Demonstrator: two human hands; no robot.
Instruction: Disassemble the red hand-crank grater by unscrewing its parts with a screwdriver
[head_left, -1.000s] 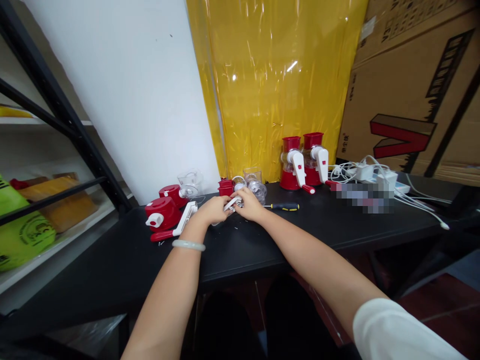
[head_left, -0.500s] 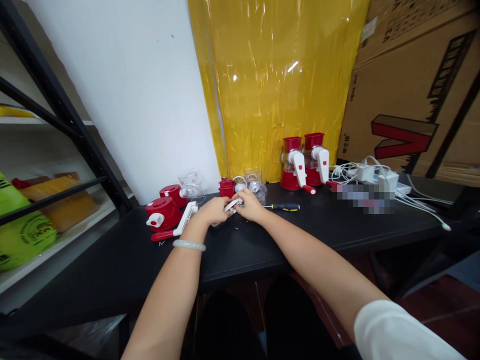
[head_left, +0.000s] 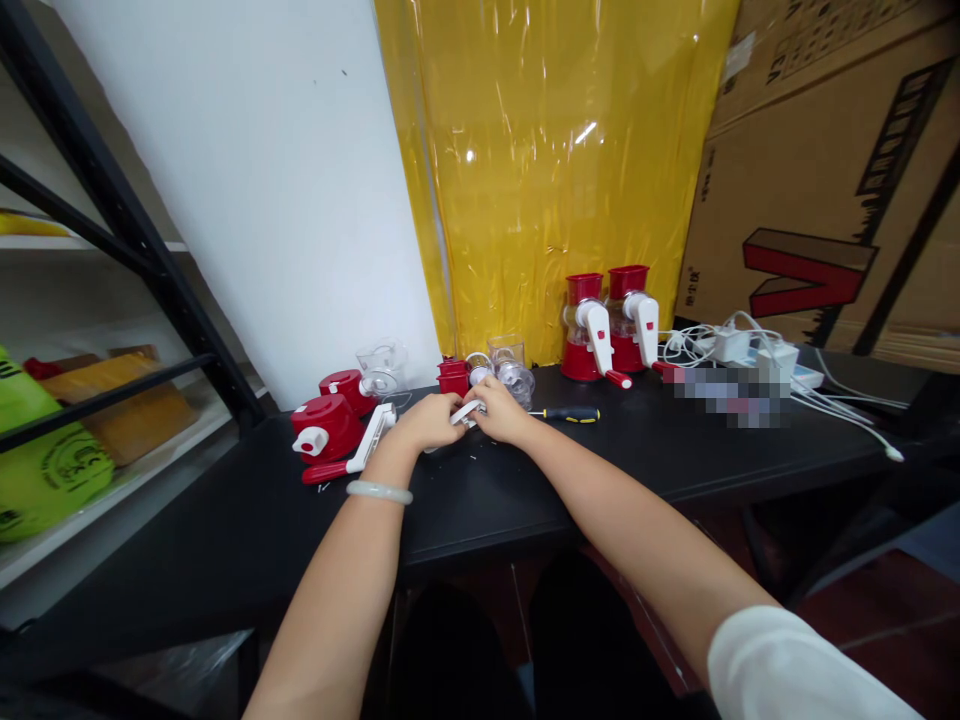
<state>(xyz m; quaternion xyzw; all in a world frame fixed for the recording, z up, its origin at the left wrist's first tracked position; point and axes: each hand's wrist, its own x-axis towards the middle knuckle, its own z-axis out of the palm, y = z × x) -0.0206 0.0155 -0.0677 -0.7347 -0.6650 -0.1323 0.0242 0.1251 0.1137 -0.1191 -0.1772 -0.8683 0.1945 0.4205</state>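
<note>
Between my two hands is a small white plastic part (head_left: pixel 469 409), partly hidden by the fingers. My left hand (head_left: pixel 433 422) closes on its left side, and my right hand (head_left: pixel 499 408) pinches it from the right. Just behind the hands stand a red plastic piece (head_left: pixel 451 377) and a clear plastic housing (head_left: pixel 514 375). A screwdriver (head_left: pixel 570 414) with a black and yellow handle lies to the right of my right hand. Left of my left hand rests a white crank (head_left: pixel 371 441) with a red handle, beside a red grater base (head_left: pixel 328 428).
Two assembled red and white rotary graters (head_left: pixel 585 330) stand at the back right. White cables and adapters (head_left: pixel 731 345) lie beyond them near a cardboard box (head_left: pixel 817 190). Another red base (head_left: pixel 349 389) and a clear housing (head_left: pixel 381 368) sit back left on the black table (head_left: pixel 525 500).
The white part has tilted slightly between my fingers, and my fingers have shifted a little. Everything else stays where it was.
</note>
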